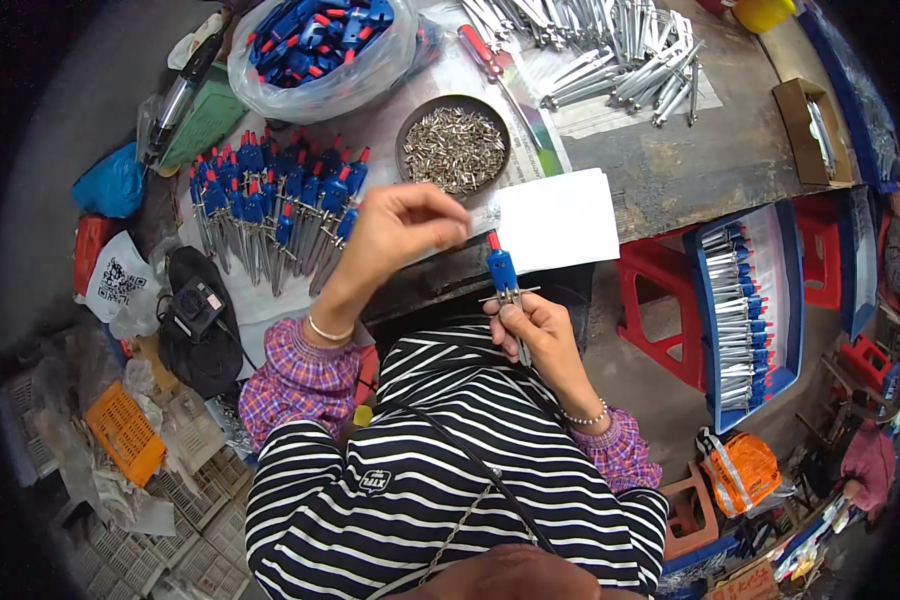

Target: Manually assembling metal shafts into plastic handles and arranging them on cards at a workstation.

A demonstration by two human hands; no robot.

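In my right hand [535,330] is a blue-headed metal tool [501,268], its red tip pointing up and away from me. My fingers and thumb close round its metal shaft, just under a thin crossbar; the shaft's lower part is mostly hidden. To the left, my left hand [410,228] is raised over the bench edge, thumb and fingers drawn together; anything pinched there is too small to make out. Just beyond it sits a round dark pan [402,150] full of small metal pins or screws. A white paper sheet [560,218] lies behind the tool.
Similar blue-headed tools [255,195] lie massed at left, below a clear bag [320,100] of blue parts. A red-handled screwdriver [485,58] and silver metal pieces [630,65] lie farther back. At right, a blue tray [792,350] of tools adjoins a red stool [650,325].
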